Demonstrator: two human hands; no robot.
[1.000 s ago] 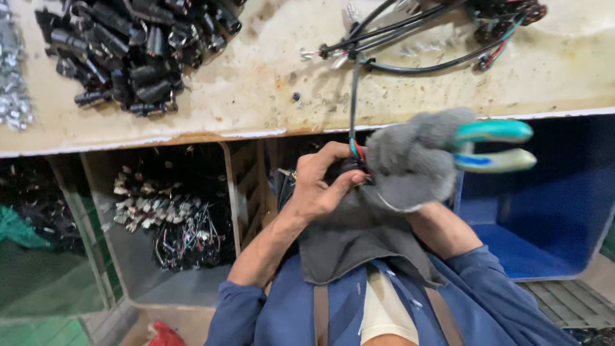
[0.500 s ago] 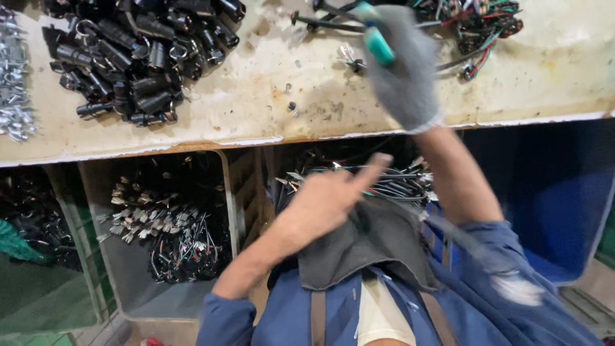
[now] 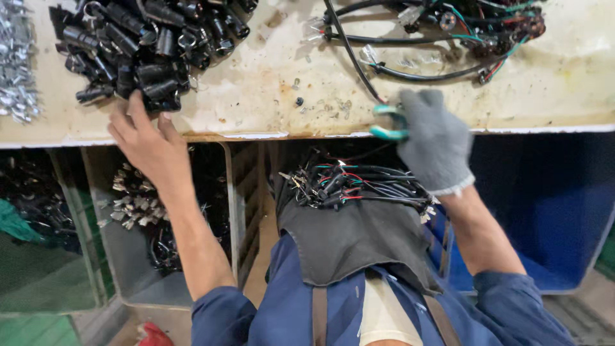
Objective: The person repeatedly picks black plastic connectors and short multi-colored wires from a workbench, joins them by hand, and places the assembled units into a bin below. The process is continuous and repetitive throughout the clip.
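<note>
My bare left hand (image 3: 148, 142) reaches onto the worn workbench (image 3: 269, 96), its fingers spread and touching the near edge of a pile of black cylindrical parts (image 3: 147, 45). My right hand (image 3: 432, 141), in a grey knit glove, grips a tool with teal handles (image 3: 388, 123) at the bench's front edge. A black cable (image 3: 349, 51) runs from that tool up to a tangle of wires and connectors (image 3: 474, 25) at the back right. A bundle of coloured wires (image 3: 349, 182) lies on my dark apron (image 3: 352, 240).
Small silver metal parts (image 3: 16, 61) lie heaped at the bench's left edge. Under the bench stand a crate of wired terminals (image 3: 138, 205), a dark bin (image 3: 32, 192) on the left and a blue bin (image 3: 551, 205) on the right.
My left hand has gone from my lap up to the black parts pile. My gloved right hand has come down from the cable tangle to the bench's front edge with the tool.
</note>
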